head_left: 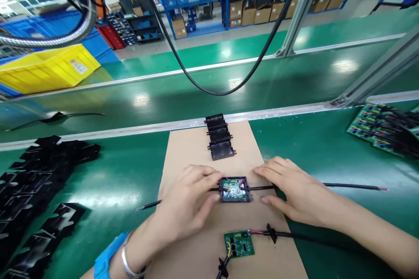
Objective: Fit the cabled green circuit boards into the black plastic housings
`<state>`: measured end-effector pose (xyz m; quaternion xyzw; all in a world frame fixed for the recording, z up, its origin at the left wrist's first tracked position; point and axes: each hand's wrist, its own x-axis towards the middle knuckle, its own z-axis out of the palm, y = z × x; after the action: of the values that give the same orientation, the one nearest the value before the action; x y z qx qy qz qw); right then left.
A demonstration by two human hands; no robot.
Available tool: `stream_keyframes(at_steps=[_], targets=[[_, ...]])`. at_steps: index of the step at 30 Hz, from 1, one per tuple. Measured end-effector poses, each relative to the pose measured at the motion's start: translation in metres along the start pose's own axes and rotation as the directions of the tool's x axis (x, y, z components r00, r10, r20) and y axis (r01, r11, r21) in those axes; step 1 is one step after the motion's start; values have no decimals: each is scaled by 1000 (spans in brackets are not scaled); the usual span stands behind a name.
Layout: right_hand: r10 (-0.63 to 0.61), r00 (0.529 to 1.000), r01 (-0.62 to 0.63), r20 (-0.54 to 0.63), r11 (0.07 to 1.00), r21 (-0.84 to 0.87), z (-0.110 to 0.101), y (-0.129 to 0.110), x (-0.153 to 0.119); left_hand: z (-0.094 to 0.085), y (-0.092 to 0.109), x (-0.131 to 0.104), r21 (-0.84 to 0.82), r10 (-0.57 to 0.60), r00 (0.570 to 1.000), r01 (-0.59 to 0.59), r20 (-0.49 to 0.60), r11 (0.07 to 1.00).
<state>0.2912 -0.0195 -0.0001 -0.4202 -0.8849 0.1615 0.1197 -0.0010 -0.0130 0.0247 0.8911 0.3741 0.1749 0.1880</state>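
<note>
A small black plastic case (236, 201) lies on the cardboard sheet with a green circuit board (234, 189) seated inside it. Black cables run out of its two ends. My left hand (191, 198) holds the case's left end, index fingertip at the upper corner and thumb by the lower one; the left cable passes beneath it. To the right, my right hand (291, 189) spans the right cable (260, 188), thumb and fingers apart, clear of the case. Closer to me lies a second circuit board (239, 244), bare, with cables attached on both sides.
Several empty black cases (221, 149) stand in a column at the back of the cardboard (183, 148). Piled black plastic parts (42, 174) cover the left side. Wired boards (386, 130) are stacked at right. A black cable (222, 93) hangs ahead; a yellow bin (49, 67) stands back left.
</note>
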Motion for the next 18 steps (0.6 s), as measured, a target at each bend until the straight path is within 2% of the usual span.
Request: stream_keyframes(at_steps=[2, 4, 7, 10, 13, 16, 18], targets=[[19, 1000, -18, 23, 998, -57, -4, 7, -6, -15, -15, -11, 59, -86, 993, 81, 76, 995], [46, 998, -42, 42, 995, -90, -4, 12, -12, -19, -28, -25, 110, -168, 976, 153, 139, 982], [34, 996, -27, 79, 996, -87, 2, 14, -16, -13, -41, -42, 121, -223, 966, 208, 127, 970], [5, 999, 2, 51, 991, -134, 0, 16, -5, -11, -48, -42, 139, -236, 969, 225, 71, 964], [-19, 999, 7, -49, 971, -239, -26, 33, 32, -31, -61, -13, 201, -243, 968, 249, -56, 947], [20, 990, -69, -138, 932, -356, -69, 63, 91, -61, -86, 44, 249, -228, 956, 270, -185, 930], [57, 981, -124, -183, 919, -374, -91, 80, 128, -72, -102, 84, 265, -226, 938, 296, -264, 918]])
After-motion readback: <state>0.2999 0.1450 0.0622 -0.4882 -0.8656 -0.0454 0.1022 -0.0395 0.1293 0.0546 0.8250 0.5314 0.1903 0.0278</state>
